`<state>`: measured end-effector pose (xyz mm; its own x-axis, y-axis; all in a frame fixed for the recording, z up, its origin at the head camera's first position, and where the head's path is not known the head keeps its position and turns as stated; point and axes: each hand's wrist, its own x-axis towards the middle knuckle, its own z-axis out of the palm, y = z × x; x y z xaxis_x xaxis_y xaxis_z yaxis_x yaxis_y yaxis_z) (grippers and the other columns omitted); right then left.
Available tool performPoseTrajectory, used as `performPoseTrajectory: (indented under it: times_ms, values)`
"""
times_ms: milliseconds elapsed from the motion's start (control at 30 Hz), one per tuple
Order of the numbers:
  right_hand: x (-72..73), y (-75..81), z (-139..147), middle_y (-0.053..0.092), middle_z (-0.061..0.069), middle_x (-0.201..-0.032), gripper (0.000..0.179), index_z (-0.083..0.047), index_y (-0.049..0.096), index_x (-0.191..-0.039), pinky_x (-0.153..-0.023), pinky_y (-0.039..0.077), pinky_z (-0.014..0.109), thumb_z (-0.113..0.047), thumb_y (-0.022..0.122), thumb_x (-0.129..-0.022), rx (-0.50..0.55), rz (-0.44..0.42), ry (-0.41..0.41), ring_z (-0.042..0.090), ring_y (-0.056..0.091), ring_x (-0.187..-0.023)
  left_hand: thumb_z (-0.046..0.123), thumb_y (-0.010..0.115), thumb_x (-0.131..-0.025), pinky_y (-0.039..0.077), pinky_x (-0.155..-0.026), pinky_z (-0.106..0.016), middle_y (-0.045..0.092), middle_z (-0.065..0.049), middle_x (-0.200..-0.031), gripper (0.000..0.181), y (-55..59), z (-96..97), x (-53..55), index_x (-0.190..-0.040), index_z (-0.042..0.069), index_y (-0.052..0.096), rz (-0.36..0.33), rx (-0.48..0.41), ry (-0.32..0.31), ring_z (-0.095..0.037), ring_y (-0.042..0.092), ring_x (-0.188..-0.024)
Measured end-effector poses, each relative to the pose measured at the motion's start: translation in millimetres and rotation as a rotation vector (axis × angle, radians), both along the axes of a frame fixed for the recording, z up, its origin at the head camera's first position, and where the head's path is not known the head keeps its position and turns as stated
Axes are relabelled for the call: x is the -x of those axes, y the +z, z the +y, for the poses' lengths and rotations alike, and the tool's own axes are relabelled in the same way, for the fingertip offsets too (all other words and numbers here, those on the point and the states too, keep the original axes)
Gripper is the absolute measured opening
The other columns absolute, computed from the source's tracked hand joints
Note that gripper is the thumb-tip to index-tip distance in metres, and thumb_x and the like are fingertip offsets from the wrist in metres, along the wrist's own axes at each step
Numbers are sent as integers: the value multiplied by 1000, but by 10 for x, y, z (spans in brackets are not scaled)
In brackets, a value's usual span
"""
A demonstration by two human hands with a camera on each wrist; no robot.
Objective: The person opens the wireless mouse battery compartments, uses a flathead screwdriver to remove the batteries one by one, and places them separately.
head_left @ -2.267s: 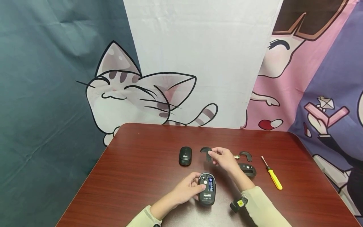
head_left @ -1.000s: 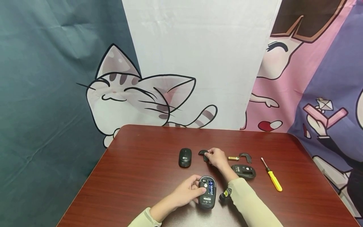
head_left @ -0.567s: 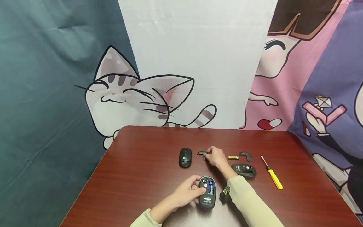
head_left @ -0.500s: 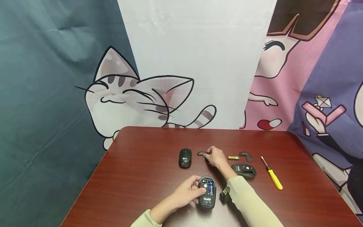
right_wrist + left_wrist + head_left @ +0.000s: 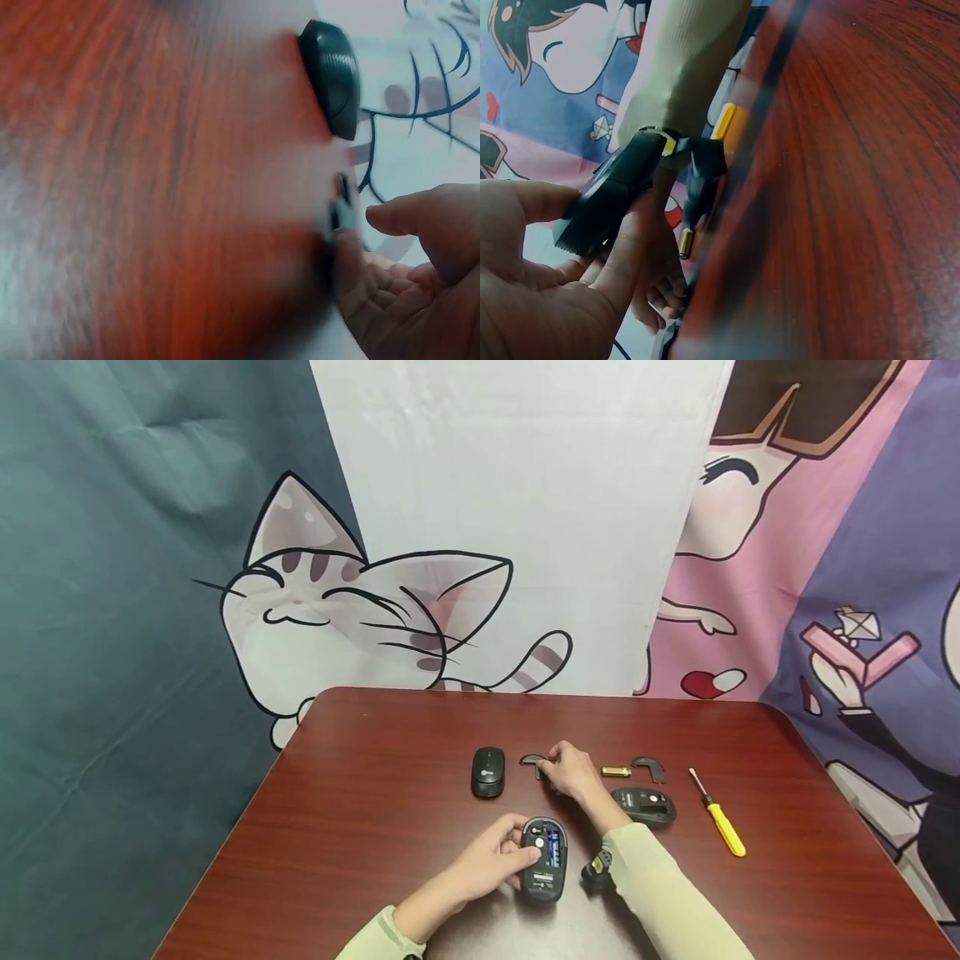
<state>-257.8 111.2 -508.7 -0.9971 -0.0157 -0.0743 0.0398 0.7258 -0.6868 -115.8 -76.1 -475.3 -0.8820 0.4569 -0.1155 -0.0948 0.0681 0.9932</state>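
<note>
My left hand (image 5: pixel 491 860) grips a black computer mouse (image 5: pixel 544 881) by its side, underside up, with blue batteries (image 5: pixel 553 848) visible in its open compartment. In the left wrist view the mouse (image 5: pixel 607 195) sits between thumb and fingers. My right hand (image 5: pixel 572 771) is low over the table, fingertips right at a dark curved battery cover (image 5: pixel 533 759) lying there. In the right wrist view, the thumb stands apart from the forefinger, whose tip overlaps the end of the cover (image 5: pixel 343 202).
A second black mouse (image 5: pixel 488 772) stands upright left of the cover. To the right lie a battery (image 5: pixel 616 772), another curved cover (image 5: pixel 648 767), an upturned mouse (image 5: pixel 643 807) and a yellow-handled screwdriver (image 5: pixel 724 828). Behind the brown table (image 5: pixel 360 777) hangs a printed curtain.
The right hand has come down with the battery cover, which now lies on the table at its fingertips. The left hand keeps holding its mouse in about the same place.
</note>
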Motion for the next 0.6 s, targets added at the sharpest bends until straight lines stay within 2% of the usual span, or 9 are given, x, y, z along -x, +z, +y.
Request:
performPoseTrajectory:
  times_ms: [133,233,367,600]
  values:
    - [-96,135,51,70,11,-97,30,-3,60,-114,-62,59,33,-25,69,-96,13,19,28,15,65,-63,12,64,-97,65,-65,-34,70,-12,-104,41,24,-45,30,-134,0,52,-5,-6,3,-17,71,-79]
    - [-192,280,134,69,6,-92,33,-3,60,-120,-66,56,33,-26,68,-96,17,37,41,13,64,-68,13,63,-98,65,-67,-34,72,-15,-108,42,32,-71,44,-136,2,50,-5,-8,14,-19,72,-78]
    - [-325,504,291,66,2,-88,36,-7,60,-125,-65,50,31,-28,66,-97,39,64,43,13,61,-72,15,63,-98,65,-67,-32,72,-16,-109,42,41,-87,62,-136,3,50,8,-3,28,-20,72,-77]
    - [-552,746,608,68,6,-102,40,-9,60,-129,-70,53,30,-34,66,-98,25,124,59,15,63,-80,17,64,-98,63,-67,-30,71,-14,-110,39,31,-69,66,-133,3,53,18,19,39,-19,72,-77]
